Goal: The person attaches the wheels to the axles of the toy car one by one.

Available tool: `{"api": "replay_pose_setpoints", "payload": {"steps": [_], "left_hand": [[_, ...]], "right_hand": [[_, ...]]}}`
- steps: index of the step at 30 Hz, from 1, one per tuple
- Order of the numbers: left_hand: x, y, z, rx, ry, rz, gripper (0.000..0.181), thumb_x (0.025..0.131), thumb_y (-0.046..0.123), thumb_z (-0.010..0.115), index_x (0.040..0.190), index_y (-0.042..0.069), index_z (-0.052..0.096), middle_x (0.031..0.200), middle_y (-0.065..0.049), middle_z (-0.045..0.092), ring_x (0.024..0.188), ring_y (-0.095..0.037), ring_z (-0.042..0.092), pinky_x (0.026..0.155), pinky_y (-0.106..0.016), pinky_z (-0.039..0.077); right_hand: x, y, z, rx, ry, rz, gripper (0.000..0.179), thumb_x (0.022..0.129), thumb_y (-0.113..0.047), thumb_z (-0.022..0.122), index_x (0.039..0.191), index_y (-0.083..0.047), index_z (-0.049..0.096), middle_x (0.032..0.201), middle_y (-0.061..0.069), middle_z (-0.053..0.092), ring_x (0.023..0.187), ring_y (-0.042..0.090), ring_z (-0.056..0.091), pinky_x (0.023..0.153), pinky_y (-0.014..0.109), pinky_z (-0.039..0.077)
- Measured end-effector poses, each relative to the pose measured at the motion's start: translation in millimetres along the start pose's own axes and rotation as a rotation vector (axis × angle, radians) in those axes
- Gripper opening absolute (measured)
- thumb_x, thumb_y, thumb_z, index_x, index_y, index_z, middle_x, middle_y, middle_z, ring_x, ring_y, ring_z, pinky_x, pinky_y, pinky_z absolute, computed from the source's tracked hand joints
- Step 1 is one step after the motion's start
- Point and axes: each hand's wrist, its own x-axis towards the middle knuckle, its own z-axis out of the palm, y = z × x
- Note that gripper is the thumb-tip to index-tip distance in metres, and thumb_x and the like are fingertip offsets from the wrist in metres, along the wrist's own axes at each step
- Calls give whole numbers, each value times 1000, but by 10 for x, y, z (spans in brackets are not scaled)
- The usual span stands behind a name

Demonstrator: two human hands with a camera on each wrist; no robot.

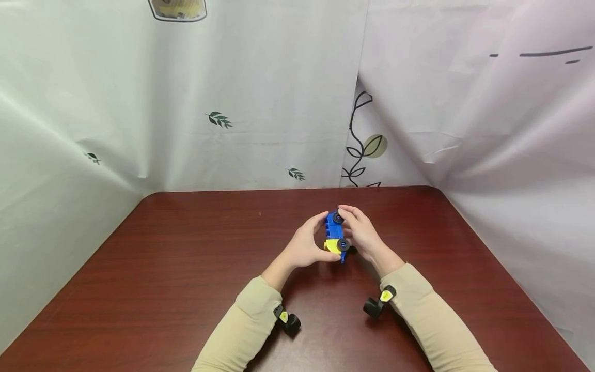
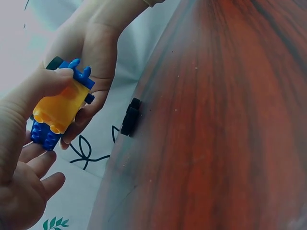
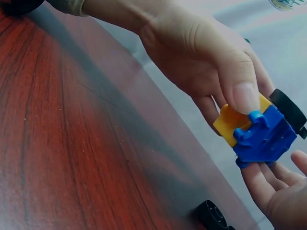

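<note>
One thing first: what does the left hand point(image 1: 301, 248) do?
It pinches the toy car point(image 1: 333, 231), blue and yellow, above the table point(image 1: 195, 268).
And further to the right?
One loose black wheel point(image 3: 211, 214) lies on the table; then comes the right hand point(image 1: 369, 242), holding the car's wheel side.

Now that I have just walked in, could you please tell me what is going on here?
A person's left grip and right grip hold a blue-and-yellow toy-brick vehicle above the wood-grained table. The left thumb rests on its yellow block, while the right grip is at the far black wheel. A loose black wheel lies on the table, apart from the vehicle.
</note>
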Motion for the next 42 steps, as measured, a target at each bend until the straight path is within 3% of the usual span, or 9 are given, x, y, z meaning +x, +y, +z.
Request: {"api": "replay_pose_setpoints", "payload": {"steps": [12, 18, 22, 28, 32, 36, 42], "left_hand": [[-17, 0, -28, 107, 30, 31, 101, 68, 32, 85, 148, 15, 27, 150, -6, 35, 137, -22, 36, 110, -45, 35], [-5, -41, -30, 159, 13, 94, 103, 68, 31, 85, 149, 15, 24, 153, -7, 29, 140, -24, 30, 112, -48, 32], [-3, -46, -33, 156, -1, 79, 103, 69, 30, 85, 150, 20, 22, 153, -5, 29, 141, -23, 29, 111, -50, 32], [-4, -47, -38, 109, -7, 50, 105, 70, 32, 83, 152, 28, 17, 153, 0, 30, 140, -20, 31, 110, -50, 33], [-12, -32, -49, -24, 4, 23, 98, 76, 32, 79, 151, 33, 15, 151, -3, 34, 139, -22, 35, 107, -47, 39], [-9, -23, -58, -134, 41, -31, 80, 85, 37, 69, 149, 26, 24, 145, -7, 44, 134, -25, 44, 104, -43, 43], [13, -22, -61, -167, 102, -101, 59, 93, 44, 54, 142, 14, 41, 136, -9, 54, 124, -25, 54, 102, -42, 45]], "right_hand": [[-1, 2, -74, -43, -84, 30, 64, 94, -54, 46, 138, -9, 41, 126, 18, 56, 81, 14, 64, 70, 27, 55], [-3, 1, -82, -71, -75, -7, 59, 94, -49, 50, 137, -9, 44, 106, 9, 62, 80, 15, 66, 72, 29, 55], [-5, 2, -92, -58, -56, -40, 54, 94, -44, 54, 136, -10, 47, 98, 3, 64, 76, 15, 66, 71, 29, 56], [0, 9, -96, -28, -51, -84, 54, 93, -41, 57, 135, -9, 47, 99, 0, 64, 74, 12, 67, 71, 29, 58], [4, 5, -83, -18, -57, -113, 55, 92, -40, 58, 135, -8, 46, 105, 3, 62, 79, 14, 68, 75, 36, 58], [-4, -6, -69, -32, -59, -150, 53, 92, -37, 59, 133, -7, 46, 113, 10, 60, 84, 16, 68, 80, 42, 57], [-20, -8, -57, -65, -61, -196, 48, 92, -32, 60, 131, -7, 47, 125, 20, 55, 88, 19, 67, 86, 48, 54]]}}
